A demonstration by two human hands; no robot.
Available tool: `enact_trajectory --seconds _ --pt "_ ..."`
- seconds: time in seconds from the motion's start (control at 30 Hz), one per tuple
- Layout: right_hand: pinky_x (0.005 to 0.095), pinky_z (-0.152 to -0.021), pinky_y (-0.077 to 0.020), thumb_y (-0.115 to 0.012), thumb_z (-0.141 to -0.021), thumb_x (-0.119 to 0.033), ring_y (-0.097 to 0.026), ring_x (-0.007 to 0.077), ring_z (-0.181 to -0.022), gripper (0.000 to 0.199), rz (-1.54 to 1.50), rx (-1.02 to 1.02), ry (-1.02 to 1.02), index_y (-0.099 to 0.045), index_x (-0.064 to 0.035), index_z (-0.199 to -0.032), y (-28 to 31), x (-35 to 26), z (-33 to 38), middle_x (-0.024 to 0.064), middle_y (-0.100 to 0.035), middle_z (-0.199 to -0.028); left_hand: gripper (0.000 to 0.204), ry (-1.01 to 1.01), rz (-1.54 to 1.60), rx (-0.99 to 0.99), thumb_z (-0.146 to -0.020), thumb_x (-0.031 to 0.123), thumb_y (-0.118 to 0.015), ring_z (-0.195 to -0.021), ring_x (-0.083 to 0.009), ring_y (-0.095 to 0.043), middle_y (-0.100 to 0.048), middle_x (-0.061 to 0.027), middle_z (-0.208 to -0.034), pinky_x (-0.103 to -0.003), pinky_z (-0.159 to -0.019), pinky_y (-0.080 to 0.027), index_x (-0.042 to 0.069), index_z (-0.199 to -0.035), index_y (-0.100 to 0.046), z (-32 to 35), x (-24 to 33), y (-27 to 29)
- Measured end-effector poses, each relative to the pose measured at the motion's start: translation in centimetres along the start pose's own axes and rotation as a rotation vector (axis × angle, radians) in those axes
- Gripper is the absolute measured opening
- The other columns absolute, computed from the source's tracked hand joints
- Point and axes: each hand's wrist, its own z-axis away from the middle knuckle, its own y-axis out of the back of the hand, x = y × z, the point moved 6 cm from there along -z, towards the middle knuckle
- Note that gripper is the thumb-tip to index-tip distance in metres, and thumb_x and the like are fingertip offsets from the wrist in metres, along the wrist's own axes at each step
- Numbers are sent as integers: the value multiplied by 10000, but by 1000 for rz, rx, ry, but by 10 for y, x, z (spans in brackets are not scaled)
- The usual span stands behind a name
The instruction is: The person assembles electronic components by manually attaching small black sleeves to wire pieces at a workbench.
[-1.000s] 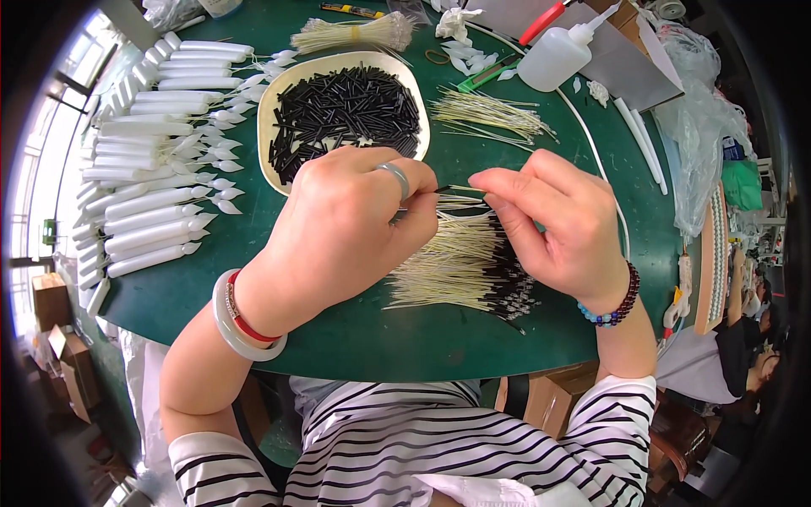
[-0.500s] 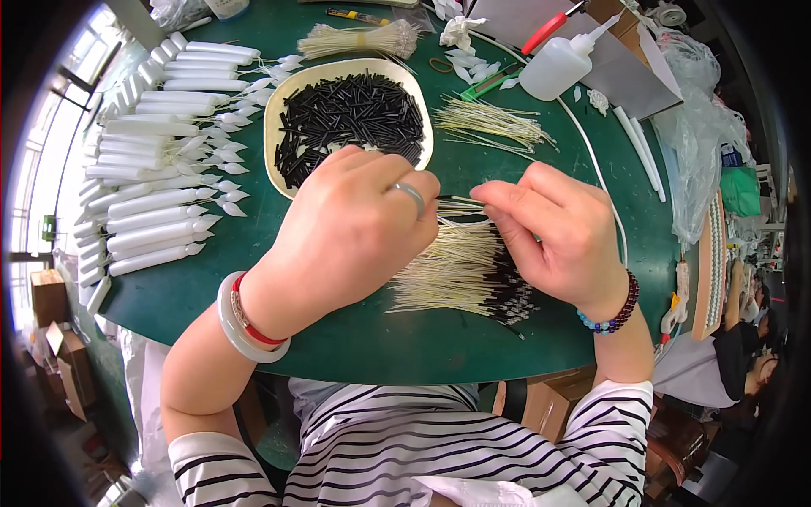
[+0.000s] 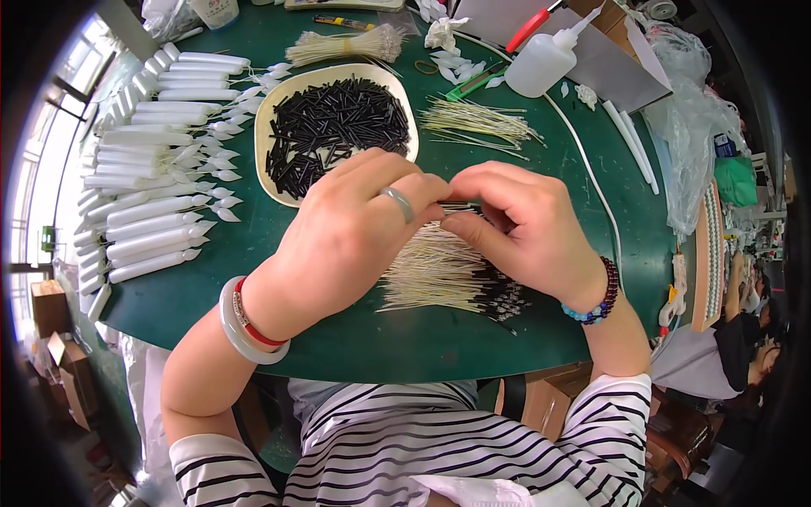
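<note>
My left hand (image 3: pixel 355 228), with a ring and a pale bangle, and my right hand (image 3: pixel 524 228), with a bead bracelet, meet fingertip to fingertip above the green table (image 3: pixel 355 338). Between the fingertips they pinch a thin pale wire with a small black tube on it; the piece is mostly hidden by the fingers. Right under the hands lies a pile of pale wires with black tips (image 3: pixel 448 279). Behind my left hand stands a cream dish of loose black tubes (image 3: pixel 329 127).
Rows of white tied packets (image 3: pixel 152 169) fill the table's left side. At the back lie a loose fan of bare wires (image 3: pixel 477 127), a tied wire bundle (image 3: pixel 346 46), a white squeeze bottle (image 3: pixel 545 59) and red-handled pliers (image 3: pixel 528 29). Plastic bags (image 3: pixel 693 127) sit at the right.
Both hands have drawn together: the gap between them has closed and the fingertips now touch over the wire pile.
</note>
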Motion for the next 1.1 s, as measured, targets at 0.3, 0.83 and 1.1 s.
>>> enact_trajectory --seconds 0.3,0.83,1.1 --pt "323 -629 -476 -713 -714 -40 -592 232 -693 77 172 140 236 -652 -32 -760 33 10 8 68 -620 -782 105 98 5 -22 -727 -34 -672 -689 -283 -579 -592 -98 -744 -340 -600 -471 18 -807 -626 0 -17 7" --pt "326 -523 -459 -716 -751 -146 -576 224 -580 88 83 112 190 -684 -65 -761 18 12 7 59 -589 -636 99 101 62 -11 -712 -78 -675 -625 -223 -598 -616 -92 -701 -284 -554 -461 -2 -768 -647 3 -18 3" --pt "307 -649 -498 -783 -705 -292 -629 229 -750 392 86 15 -36 -648 -27 -960 29 56 -5 107 -628 -855 93 3 -87 -104 -686 -19 -704 -708 -252 -567 -594 -62 -740 -348 -644 -455 26 -748 -652 8 -19 -19"
